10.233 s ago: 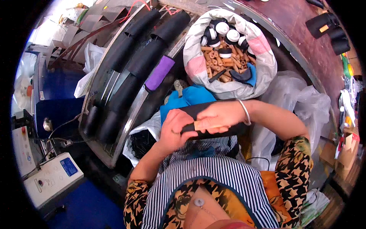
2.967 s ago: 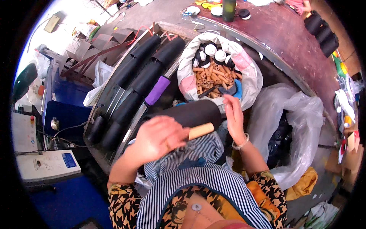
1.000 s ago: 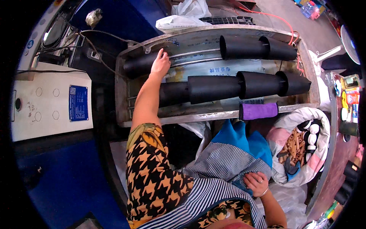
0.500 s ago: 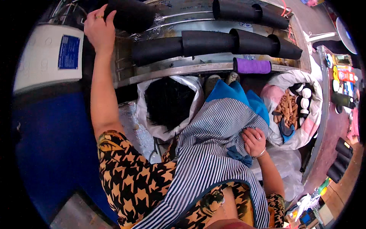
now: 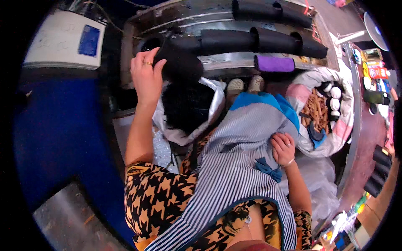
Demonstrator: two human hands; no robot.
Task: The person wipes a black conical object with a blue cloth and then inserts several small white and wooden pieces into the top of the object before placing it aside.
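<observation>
My left hand [image 5: 146, 77] is closed on the rim of a wide black sleeve [image 5: 181, 62], thumb and fingers pinching its open end. The sleeve is tilted over the near edge of a metal trough [image 5: 226, 62], just above a white bag [image 5: 217, 104] of black, fibrous-looking material. Several similar black sleeves [image 5: 226, 42] lie end to end in two rows in the trough. My right hand [image 5: 283, 149] rests on the striped apron [image 5: 238, 154] over my lap, fingers laid out and holding nothing.
A purple roll [image 5: 274, 64] lies on the trough's near edge. To the right stands a sack [image 5: 299, 90] with brown pieces and black-and-white rolls. Beyond it is a cluttered dark table [image 5: 360, 121]. A pale machine cover [image 5: 63, 42] is at far left.
My left hand has brought the black sleeve nearer and to the right, from the trough's far left corner to above the white bag. My right hand stays on the apron.
</observation>
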